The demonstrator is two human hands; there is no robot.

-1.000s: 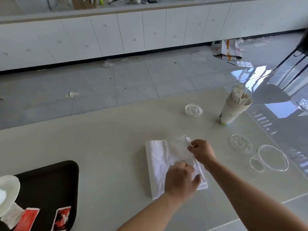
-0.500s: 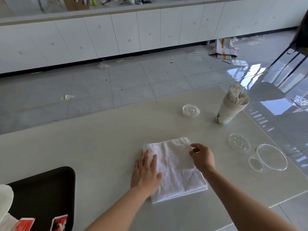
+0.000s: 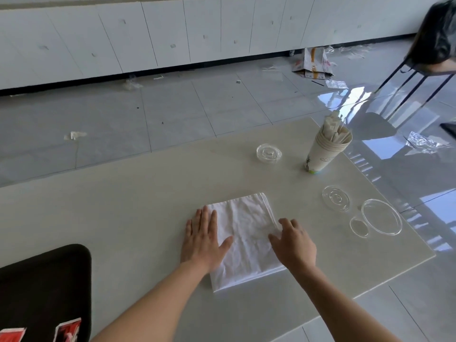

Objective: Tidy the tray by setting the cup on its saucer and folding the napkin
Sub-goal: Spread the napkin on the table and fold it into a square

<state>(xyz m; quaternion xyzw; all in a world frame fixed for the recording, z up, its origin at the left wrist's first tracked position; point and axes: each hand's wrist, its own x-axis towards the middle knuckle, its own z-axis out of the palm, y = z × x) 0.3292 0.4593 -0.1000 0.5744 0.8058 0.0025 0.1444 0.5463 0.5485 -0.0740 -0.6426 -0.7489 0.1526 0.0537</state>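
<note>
"Head camera has your napkin [image 3: 246, 233] folded on the pale table [image 3: 123, 206], well right of the black tray [image 3: 44, 280]."

"Yes, and your left hand [image 3: 203, 243] lies flat across its left edge, fingers straight and close together, thumb angled out."

"Your right hand [image 3: 293, 243] rests on its right side, fingers spread and slightly bent, tips touching the cloth."
</note>
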